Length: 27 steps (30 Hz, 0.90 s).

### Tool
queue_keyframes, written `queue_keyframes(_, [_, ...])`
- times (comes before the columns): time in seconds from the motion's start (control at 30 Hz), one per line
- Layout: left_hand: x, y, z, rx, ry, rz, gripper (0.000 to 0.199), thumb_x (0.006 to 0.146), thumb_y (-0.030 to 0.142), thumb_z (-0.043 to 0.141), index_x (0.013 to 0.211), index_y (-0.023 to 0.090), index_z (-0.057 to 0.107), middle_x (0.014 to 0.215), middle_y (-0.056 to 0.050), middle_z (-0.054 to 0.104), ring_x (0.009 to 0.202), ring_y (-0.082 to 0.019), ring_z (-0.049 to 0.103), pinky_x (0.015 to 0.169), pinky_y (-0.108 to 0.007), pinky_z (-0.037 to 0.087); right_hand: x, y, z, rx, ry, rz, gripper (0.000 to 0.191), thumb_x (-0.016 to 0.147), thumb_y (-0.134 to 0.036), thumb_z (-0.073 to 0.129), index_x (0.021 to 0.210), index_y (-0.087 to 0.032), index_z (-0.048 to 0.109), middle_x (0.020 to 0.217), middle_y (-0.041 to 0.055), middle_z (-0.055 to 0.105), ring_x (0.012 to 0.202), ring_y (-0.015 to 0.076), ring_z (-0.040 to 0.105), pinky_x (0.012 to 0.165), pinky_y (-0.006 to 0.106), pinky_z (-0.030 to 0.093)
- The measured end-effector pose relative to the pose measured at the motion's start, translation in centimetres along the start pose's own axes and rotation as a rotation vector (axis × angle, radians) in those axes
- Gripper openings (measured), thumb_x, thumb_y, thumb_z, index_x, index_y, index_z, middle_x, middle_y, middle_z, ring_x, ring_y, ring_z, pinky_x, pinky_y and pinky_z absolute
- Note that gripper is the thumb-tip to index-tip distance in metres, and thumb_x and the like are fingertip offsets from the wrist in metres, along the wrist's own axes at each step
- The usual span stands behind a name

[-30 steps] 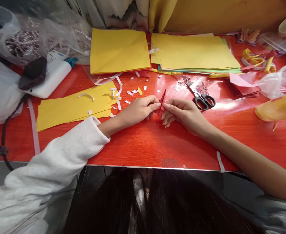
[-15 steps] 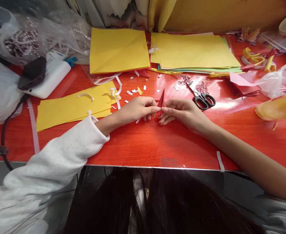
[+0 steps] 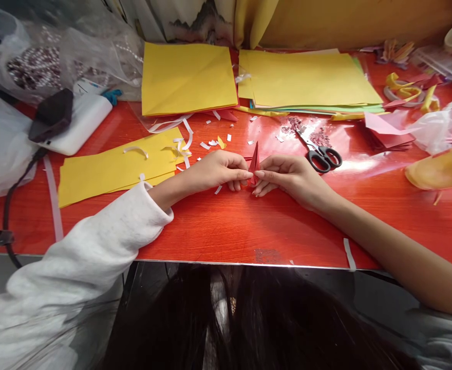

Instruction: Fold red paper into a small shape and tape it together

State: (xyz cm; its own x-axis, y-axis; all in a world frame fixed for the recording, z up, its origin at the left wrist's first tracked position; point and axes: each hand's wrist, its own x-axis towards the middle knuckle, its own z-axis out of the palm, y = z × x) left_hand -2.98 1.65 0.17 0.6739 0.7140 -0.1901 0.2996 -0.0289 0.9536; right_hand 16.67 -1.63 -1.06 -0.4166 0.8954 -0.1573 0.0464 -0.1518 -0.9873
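while two hands pinch one red paper piece (image 3: 254,163), one scissors (image 3: 318,152) lies near.

no legible text, labels or numbers

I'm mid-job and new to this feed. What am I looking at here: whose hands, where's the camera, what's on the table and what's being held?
There is no machine: a person works with bare hands. The one camera sits on their head, looking forward and down, so the dark hair at the bottom is their own. The left hand and right hand meet at the middle and pinch a small folded red paper between their fingertips. On the red table lie scissors just right of the hands, yellow sheets to the left, more paper stacks at the back, and white scraps.
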Motion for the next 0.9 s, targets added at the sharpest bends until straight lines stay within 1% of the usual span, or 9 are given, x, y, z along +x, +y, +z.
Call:
queue_keyframes(0.1, [-0.1,-0.1,0.2,0.074,0.038,0.022,0.015,0.083,0.022,0.058,0.074,0.01,0.056,0.062,-0.001,0.06,0.057,-0.008,0.059,0.052,-0.017,0.045,0.0,0.0,0.1,-0.006,0.01,-0.001,0.014,0.081,-0.027,0.068,0.078,-0.015,0.06,0.066,0.0039,0.07,0.063,0.0161,0.07,0.061,0.026,0.059])
queue_keyframes(0.2, [-0.3,-0.2,0.4,0.196,0.086,0.063,0.016,0.084,0.024,0.057,0.073,0.013,0.054,0.059,0.001,0.057,0.052,-0.007,0.055,0.047,-0.016,0.04,-0.1,-0.1,0.1,-0.018,0.004,0.008,0.015,0.082,-0.027,0.067,0.079,-0.014,0.061,0.067,0.0038,0.07,0.064,0.0152,0.07,0.063,0.025,0.059])
queue_keyframes(0.33, [-0.4,0.0,0.6,0.279,0.125,0.062,0.017,0.084,0.026,0.056,0.073,0.013,0.054,0.059,0.003,0.055,0.046,-0.005,0.049,0.043,-0.017,0.034,-0.1,-0.4,0.0,-0.057,-0.043,0.031,0.022,0.087,-0.035,0.061,0.083,-0.013,0.064,0.072,0.0055,0.071,0.069,0.015,0.071,0.068,0.025,0.059])
queue_keyframes(0.43, [-0.5,0.2,0.7,0.331,0.142,0.061,0.016,0.084,0.025,0.056,0.074,0.013,0.056,0.061,0.003,0.055,0.047,-0.004,0.047,0.045,-0.016,0.034,-0.1,-0.4,0.0,-0.092,-0.048,0.039,0.027,0.087,-0.039,0.059,0.084,-0.013,0.065,0.073,0.0065,0.071,0.069,0.0158,0.071,0.068,0.026,0.059])
queue_keyframes(0.57, [-0.6,0.7,0.5,0.404,0.145,0.084,0.015,0.084,0.025,0.058,0.075,0.012,0.058,0.063,0.002,0.057,0.048,-0.003,0.048,0.047,-0.016,0.036,-0.1,-0.4,0.2,-0.115,-0.015,0.038,0.026,0.085,-0.039,0.062,0.079,-0.014,0.063,0.069,0.0059,0.07,0.065,0.0163,0.07,0.065,0.028,0.059])
queue_keyframes(0.7, [-0.5,0.5,0.3,0.26,0.125,-0.011,0.019,0.088,0.032,0.053,0.086,0.014,0.058,0.064,0.0,0.057,0.046,-0.006,0.051,0.044,-0.018,0.038,-0.2,-0.6,0.3,-0.141,-0.037,0.018,0.026,0.086,-0.039,0.06,0.081,-0.013,0.064,0.07,0.0049,0.069,0.063,0.0148,0.069,0.063,0.026,0.058])
queue_keyframes(0.8, [-0.3,0.0,0.4,0.133,0.133,0.002,0.014,0.086,0.029,0.056,0.085,0.015,0.056,0.061,0.001,0.055,0.044,-0.007,0.05,0.04,-0.019,0.037,-0.2,-1.0,0.4,-0.169,-0.065,0.023,0.026,0.086,-0.038,0.061,0.079,-0.013,0.064,0.072,0.005,0.069,0.063,0.014,0.069,0.063,0.026,0.057])
queue_keyframes(0.9, [-0.2,-0.4,0.6,0.051,0.162,0.013,0.01,0.085,0.024,0.057,0.081,0.015,0.055,0.057,0.001,0.054,0.043,-0.007,0.049,0.038,-0.019,0.036,-0.1,-1.4,0.3,-0.176,-0.091,0.066,0.025,0.084,-0.037,0.063,0.081,-0.012,0.066,0.072,0.0057,0.07,0.065,0.0149,0.069,0.065,0.027,0.057])
